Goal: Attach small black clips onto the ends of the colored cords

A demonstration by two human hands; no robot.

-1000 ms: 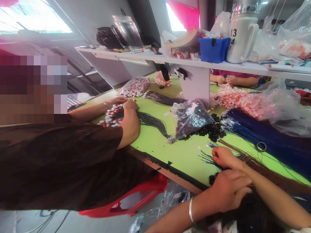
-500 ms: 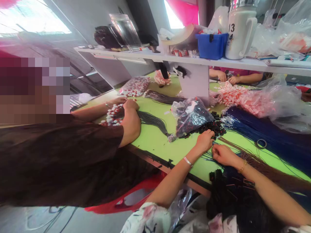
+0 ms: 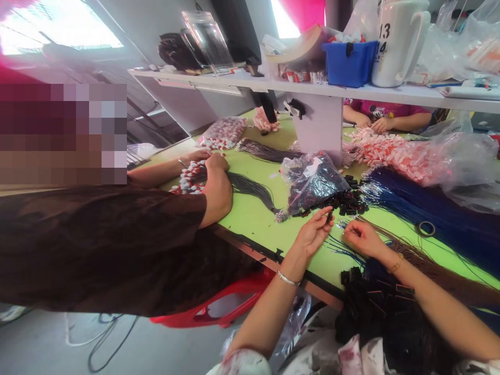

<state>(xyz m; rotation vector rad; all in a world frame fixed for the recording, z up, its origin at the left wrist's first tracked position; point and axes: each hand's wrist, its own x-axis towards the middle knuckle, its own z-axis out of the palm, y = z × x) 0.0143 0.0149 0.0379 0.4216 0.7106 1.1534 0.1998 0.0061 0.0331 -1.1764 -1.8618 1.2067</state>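
Observation:
My left hand (image 3: 311, 237) is turned partly palm up, thumb and fingertips pinching a small black connector housing (image 3: 329, 216). Just to its right, my right hand (image 3: 362, 238) has its fingers curled together; what is between them is hidden. Thin blue wires (image 3: 339, 249) with bare metal ends lie on the green table between and under my hands. Behind my left hand is a loose pile of black connector housings (image 3: 351, 202), spilling beside a clear plastic bag (image 3: 316, 179) of dark parts. More black housings (image 3: 377, 307) are heaped close to my body.
Long dark-blue wires (image 3: 429, 213), brown wires (image 3: 417, 260) and a tape roll (image 3: 425, 228) lie to the right. Pink-white connectors (image 3: 394, 153) are piled behind. A co-worker's arm (image 3: 219, 185) is at left; another person's hands (image 3: 373, 123) are across. A shelf (image 3: 281, 91) spans above.
My left hand has drawn back from the black pile and turned upward, now showing a black housing in its fingertips. My right hand stays near the wires. The whole view has shifted slightly.

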